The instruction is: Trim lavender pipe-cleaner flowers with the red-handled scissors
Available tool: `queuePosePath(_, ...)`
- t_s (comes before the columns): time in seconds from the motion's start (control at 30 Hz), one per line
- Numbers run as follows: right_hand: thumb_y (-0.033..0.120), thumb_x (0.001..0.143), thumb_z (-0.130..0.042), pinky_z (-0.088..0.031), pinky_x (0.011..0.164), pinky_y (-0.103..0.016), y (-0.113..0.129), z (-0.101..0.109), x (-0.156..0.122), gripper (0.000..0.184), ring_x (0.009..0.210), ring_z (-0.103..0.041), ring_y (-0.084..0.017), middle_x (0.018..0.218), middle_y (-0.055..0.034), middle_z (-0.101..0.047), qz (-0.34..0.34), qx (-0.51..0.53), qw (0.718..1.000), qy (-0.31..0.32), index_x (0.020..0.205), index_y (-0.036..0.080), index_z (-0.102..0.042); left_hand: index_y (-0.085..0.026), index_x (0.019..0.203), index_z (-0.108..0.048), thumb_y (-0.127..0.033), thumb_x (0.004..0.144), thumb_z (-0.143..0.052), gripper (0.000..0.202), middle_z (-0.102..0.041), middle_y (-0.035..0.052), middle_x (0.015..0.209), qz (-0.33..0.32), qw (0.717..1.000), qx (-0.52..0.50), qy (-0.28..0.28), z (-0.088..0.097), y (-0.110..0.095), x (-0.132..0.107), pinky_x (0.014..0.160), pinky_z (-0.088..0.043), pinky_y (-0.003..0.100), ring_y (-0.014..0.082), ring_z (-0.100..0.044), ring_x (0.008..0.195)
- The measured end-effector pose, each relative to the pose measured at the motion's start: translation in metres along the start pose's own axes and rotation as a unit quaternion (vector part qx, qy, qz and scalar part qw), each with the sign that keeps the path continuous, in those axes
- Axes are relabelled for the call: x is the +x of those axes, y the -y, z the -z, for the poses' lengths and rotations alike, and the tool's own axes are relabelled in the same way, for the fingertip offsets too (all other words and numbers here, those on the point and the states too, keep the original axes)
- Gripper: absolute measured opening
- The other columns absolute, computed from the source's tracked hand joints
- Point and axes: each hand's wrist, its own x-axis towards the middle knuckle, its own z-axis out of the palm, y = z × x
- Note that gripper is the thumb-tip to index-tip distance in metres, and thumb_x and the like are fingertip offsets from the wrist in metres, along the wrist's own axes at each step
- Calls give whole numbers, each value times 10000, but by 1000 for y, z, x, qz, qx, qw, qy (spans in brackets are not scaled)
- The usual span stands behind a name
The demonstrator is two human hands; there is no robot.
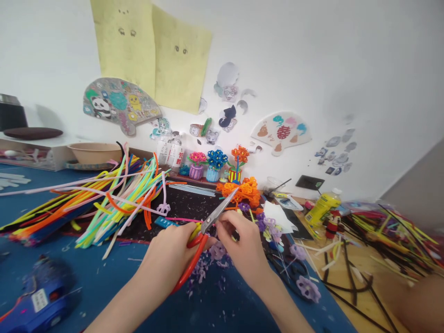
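My left hand is closed around a pair of scissors with red handles. Their metal blades point up and away, toward a pile of orange pipe-cleaner flowers. Close beside the pivot, my right hand has its fingers pinched together; what they hold is too small or hidden to make out. Below both hands lie a light purple pipe-cleaner flower and scattered purple fuzz clippings. More purple flowers on thin stems rest at the right, by a black-handled tool.
Bundles of coloured pipe cleaners cover the left side. A blue glue gun sits at the lower left. Small potted flowers line the back. A yellow bottle and more pipe cleaners stand right, near a blurred skin-toned shape.
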Motion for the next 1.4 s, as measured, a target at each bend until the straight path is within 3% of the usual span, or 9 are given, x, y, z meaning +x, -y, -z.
queuePosePath(0.23, 359, 838, -575, -414, 524, -224, -10, 10, 7, 205, 547, -539, -117, 627, 22, -546, -139, 181, 974, 5, 796, 161, -603, -230, 733, -500, -597, 842, -364, 407, -678, 74, 695, 36, 998, 35, -39, 3, 6, 2, 538, -289, 277, 311, -668, 751)
queuePosePath(0.43, 396, 803, -629, -400, 500, -224, -12, 16, 11, 248, 515, -507, -98, 623, 23, -537, -146, 271, 951, -22, 782, 149, -635, -222, 921, -500, -540, 828, -425, 339, -673, 92, 898, 19, 987, 77, -138, 10, 11, -1, 556, -341, 294, 314, -647, 815)
queuePosePath(0.57, 398, 781, -657, -387, 500, -231, -10, 18, 11, 250, 503, -486, -93, 604, 30, -527, -168, 311, 935, -25, 781, 148, -653, -170, 935, -528, -465, 854, -396, 333, -627, 146, 893, -13, 959, 192, -206, 10, 12, -1, 720, -399, 374, 337, -602, 867)
queuePosePath(0.7, 387, 790, -652, -381, 511, -228, -9, 19, 10, 243, 502, -483, -85, 601, 32, -526, -177, 320, 931, 0, 800, 145, -670, -155, 940, -521, -395, 865, -397, 281, -607, 158, 925, -1, 945, 234, -228, 9, 13, -1, 746, -404, 403, 342, -588, 872)
queuePosePath(0.77, 378, 802, -641, -382, 515, -226, -8, 18, 8, 236, 508, -489, -86, 601, 29, -529, -172, 313, 934, 20, 806, 145, -674, -167, 929, -501, -389, 866, -400, 253, -621, 134, 901, 19, 968, 147, -203, 6, 13, 0, 671, -412, 364, 310, -606, 811)
queuePosePath(0.87, 381, 814, -627, -390, 517, -226, -5, 15, 5, 236, 521, -499, -93, 603, 26, -541, -170, 306, 934, 71, 805, 150, -672, -197, 811, -481, -446, 864, -404, 266, -606, 38, 700, 16, 985, -122, -122, 2, 9, 1, 580, -402, 289, 208, -589, 653)
queuePosePath(1.0, 396, 810, -627, -406, 523, -224, 3, 10, 0, 252, 536, -501, -100, 591, 29, -540, -173, 293, 929, 147, 737, 157, -656, -187, 761, -516, -514, 806, -513, 330, -488, -48, 581, -43, 904, -421, -58, 0, -1, -2, 500, -347, 224, 102, -450, 520)
queuePosePath(1.17, 368, 806, -633, -418, 523, -219, 11, 6, -3, 238, 544, -487, -103, 588, 26, -539, -176, 290, 923, 184, 685, 163, -642, -187, 789, -512, -422, 728, -656, 282, -534, -42, 636, -46, 842, -536, -37, 0, -3, -2, 509, -362, 208, 86, -477, 548)
queuePosePath(1.4, 365, 835, -612, -449, 670, -250, 6, 3, -5, 223, 702, -541, -133, 745, -16, -624, -158, 285, 922, 207, 782, 160, -682, -183, 738, -523, -319, 636, -735, 272, -545, -69, 576, -1, 796, -604, -38, -3, 5, 6, 456, -344, 198, 56, -450, 455)
